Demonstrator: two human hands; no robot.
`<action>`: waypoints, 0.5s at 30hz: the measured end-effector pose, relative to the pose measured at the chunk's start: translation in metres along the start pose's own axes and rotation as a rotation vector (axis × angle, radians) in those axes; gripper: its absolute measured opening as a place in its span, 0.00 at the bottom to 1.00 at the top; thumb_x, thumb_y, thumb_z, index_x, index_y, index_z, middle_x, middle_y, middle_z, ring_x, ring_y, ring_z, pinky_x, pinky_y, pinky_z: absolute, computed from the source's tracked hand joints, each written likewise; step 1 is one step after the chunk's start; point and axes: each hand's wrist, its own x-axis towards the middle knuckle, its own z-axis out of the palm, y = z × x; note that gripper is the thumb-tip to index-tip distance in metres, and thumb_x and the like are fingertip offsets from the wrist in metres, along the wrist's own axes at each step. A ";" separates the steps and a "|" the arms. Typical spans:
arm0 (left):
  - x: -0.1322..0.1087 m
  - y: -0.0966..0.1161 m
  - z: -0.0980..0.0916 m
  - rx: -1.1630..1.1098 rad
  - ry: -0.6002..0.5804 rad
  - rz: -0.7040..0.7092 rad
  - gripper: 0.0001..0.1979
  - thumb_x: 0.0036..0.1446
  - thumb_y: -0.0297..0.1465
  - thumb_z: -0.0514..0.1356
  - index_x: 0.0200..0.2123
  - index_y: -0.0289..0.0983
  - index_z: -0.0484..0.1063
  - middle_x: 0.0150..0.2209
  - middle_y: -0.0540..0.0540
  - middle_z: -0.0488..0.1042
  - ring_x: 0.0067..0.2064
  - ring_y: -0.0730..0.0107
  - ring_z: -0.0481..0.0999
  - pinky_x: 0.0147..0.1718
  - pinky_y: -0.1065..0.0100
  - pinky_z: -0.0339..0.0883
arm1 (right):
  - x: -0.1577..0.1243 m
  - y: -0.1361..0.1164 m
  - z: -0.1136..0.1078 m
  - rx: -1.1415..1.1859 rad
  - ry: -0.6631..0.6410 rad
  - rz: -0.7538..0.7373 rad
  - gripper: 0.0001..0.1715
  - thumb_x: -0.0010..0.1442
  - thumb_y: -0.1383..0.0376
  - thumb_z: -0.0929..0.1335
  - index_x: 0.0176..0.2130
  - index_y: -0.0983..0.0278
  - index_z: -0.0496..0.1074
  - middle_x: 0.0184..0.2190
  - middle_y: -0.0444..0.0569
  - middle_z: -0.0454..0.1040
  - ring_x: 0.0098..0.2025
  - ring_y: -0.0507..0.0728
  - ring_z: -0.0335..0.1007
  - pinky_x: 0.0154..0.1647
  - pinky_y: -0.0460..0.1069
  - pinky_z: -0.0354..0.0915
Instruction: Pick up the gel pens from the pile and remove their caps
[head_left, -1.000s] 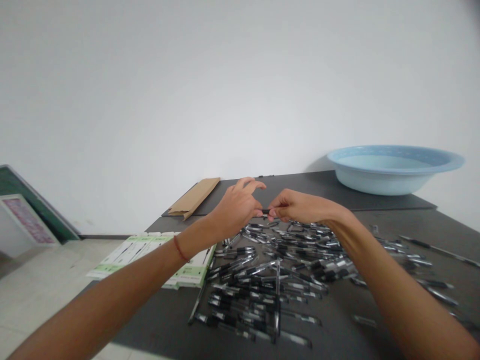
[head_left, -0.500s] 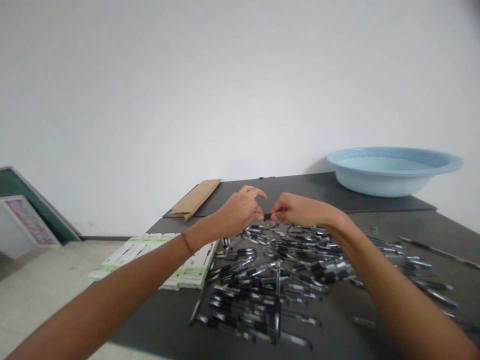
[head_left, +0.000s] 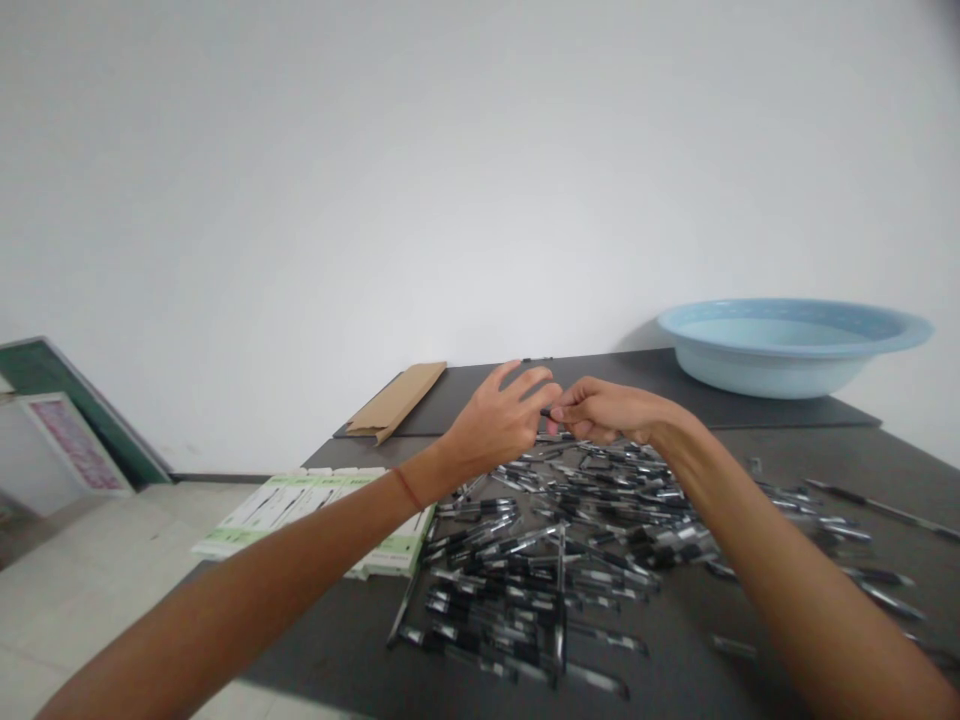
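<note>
Above a heap of black and clear pens, my two hands meet fingertip to fingertip. My right hand pinches a short black part of a pen between thumb and fingers. On the other side of that pen is my left hand, its index finger and thumb closed in on it and its other fingers raised and apart. Most of the pen is hidden by the fingers, so which end each hand has cannot be made out.
White-and-green pen boxes lie at the table's left edge. A brown paper envelope sits behind them. The light blue basin stands at the back right. Loose pens lie at the right. Boards lean on the wall.
Both hands have moved slightly up and right in view and closer together. My left hand has turned, its fingers now overlapping my right fingertips. The view has shifted a little.
</note>
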 end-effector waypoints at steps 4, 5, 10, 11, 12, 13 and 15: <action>0.003 -0.002 0.000 0.047 0.008 -0.026 0.13 0.71 0.27 0.51 0.46 0.36 0.76 0.61 0.42 0.71 0.67 0.54 0.62 0.68 0.47 0.56 | 0.004 0.006 -0.002 0.079 0.004 0.027 0.15 0.62 0.55 0.67 0.36 0.64 0.73 0.19 0.35 0.52 0.19 0.48 0.39 0.18 0.46 0.41; 0.003 -0.005 0.000 0.030 0.005 -0.081 0.11 0.70 0.28 0.54 0.47 0.36 0.76 0.63 0.41 0.69 0.68 0.52 0.60 0.67 0.46 0.57 | 0.003 0.006 -0.003 0.084 0.021 0.027 0.15 0.61 0.54 0.67 0.36 0.64 0.74 0.19 0.35 0.52 0.19 0.48 0.39 0.18 0.46 0.41; -0.028 -0.025 0.010 -0.148 -0.165 -0.495 0.23 0.68 0.31 0.58 0.65 0.39 0.63 0.65 0.37 0.63 0.62 0.54 0.68 0.57 0.52 0.69 | -0.015 0.005 -0.026 0.072 0.193 -0.006 0.19 0.62 0.51 0.70 0.38 0.66 0.74 0.19 0.35 0.52 0.20 0.47 0.40 0.20 0.46 0.38; -0.040 -0.029 0.015 -0.158 -0.271 -0.530 0.22 0.68 0.30 0.56 0.64 0.40 0.64 0.64 0.38 0.64 0.60 0.55 0.69 0.55 0.54 0.70 | -0.022 0.003 -0.032 0.069 0.226 -0.017 0.20 0.62 0.50 0.70 0.39 0.66 0.74 0.20 0.35 0.52 0.20 0.47 0.40 0.21 0.47 0.38; -0.053 -0.032 0.021 -0.170 -0.351 -0.533 0.20 0.67 0.29 0.57 0.61 0.40 0.67 0.62 0.39 0.66 0.57 0.55 0.72 0.52 0.55 0.72 | -0.029 0.002 -0.038 0.059 0.259 -0.027 0.22 0.62 0.49 0.70 0.39 0.66 0.75 0.21 0.36 0.53 0.21 0.47 0.42 0.21 0.47 0.38; -0.066 -0.034 0.028 -0.176 -0.410 -0.535 0.18 0.66 0.28 0.58 0.58 0.40 0.70 0.59 0.39 0.69 0.55 0.55 0.73 0.51 0.55 0.72 | -0.036 0.000 -0.043 0.051 0.281 -0.032 0.23 0.62 0.48 0.70 0.40 0.67 0.75 0.21 0.36 0.53 0.21 0.47 0.42 0.22 0.47 0.39; -0.090 -0.037 0.041 -0.187 -0.497 -0.536 0.15 0.64 0.27 0.59 0.53 0.39 0.74 0.55 0.38 0.71 0.52 0.55 0.75 0.50 0.55 0.72 | -0.049 -0.004 -0.050 0.030 0.344 -0.027 0.25 0.61 0.47 0.71 0.40 0.67 0.75 0.22 0.37 0.54 0.21 0.48 0.43 0.22 0.47 0.40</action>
